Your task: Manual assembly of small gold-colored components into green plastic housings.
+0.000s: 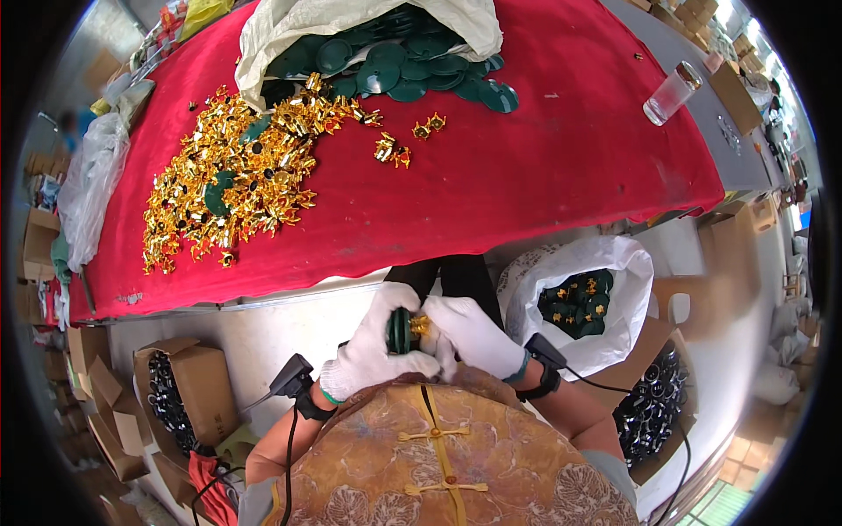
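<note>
Both my hands wear white knit gloves and meet in front of my body, below the table edge. My left hand (373, 346) is closed round a few dark green discs (399, 331) held on edge. From the right, my right hand (469, 337) pinches a small gold pronged fitting (420, 325) against the face of the nearest disc. The fingertips partly hide the fitting, so I cannot tell whether it is fixed to the disc. On the red-covered table (491, 193) lies a big heap of similar gold fittings (237, 175), with a few green pieces among them.
A white sack (289, 26) spills green discs (386, 66) at the table's far side. A drinking glass (673, 94) stands at the far right. Right of my knees, an open white bag (627, 272) holds discs with gold fittings. Boxes (202, 386) of dark shiny parts flank me.
</note>
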`<action>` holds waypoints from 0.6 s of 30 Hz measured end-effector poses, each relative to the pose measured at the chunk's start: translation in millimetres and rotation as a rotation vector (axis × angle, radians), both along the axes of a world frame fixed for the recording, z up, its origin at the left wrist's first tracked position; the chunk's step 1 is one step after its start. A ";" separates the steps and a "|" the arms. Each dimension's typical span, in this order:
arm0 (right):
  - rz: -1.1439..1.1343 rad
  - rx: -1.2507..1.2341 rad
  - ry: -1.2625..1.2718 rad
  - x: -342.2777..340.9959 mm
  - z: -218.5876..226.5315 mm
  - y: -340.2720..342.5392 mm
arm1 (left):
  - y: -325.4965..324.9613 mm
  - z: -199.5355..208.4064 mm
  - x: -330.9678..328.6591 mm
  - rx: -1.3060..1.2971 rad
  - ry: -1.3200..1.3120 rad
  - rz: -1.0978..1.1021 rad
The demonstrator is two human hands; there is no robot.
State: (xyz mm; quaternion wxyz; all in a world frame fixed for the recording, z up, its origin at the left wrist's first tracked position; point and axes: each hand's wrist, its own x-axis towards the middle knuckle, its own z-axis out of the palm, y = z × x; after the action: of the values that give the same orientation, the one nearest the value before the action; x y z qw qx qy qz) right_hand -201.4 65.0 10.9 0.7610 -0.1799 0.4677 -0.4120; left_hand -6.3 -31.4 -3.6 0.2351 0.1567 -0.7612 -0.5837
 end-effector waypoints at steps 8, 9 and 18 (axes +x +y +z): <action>0.058 -0.940 1.278 11.5 -3.9 10.8 | 7.1 0.5 -2.8 0.208 0.034 0.055; 0.018 -0.739 0.986 11.7 -0.7 10.9 | 7.0 8.8 -2.6 0.118 0.006 0.072; 0.052 -0.738 1.164 6.3 14.4 7.6 | 6.1 2.1 -3.1 0.126 0.027 0.072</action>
State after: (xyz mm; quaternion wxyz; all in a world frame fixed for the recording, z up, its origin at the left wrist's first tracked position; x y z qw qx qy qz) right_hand -195.1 72.5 25.3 0.2846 -0.6304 0.6249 -0.3621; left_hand -9.4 -25.3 -1.5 0.2560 0.1905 -0.7137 -0.6235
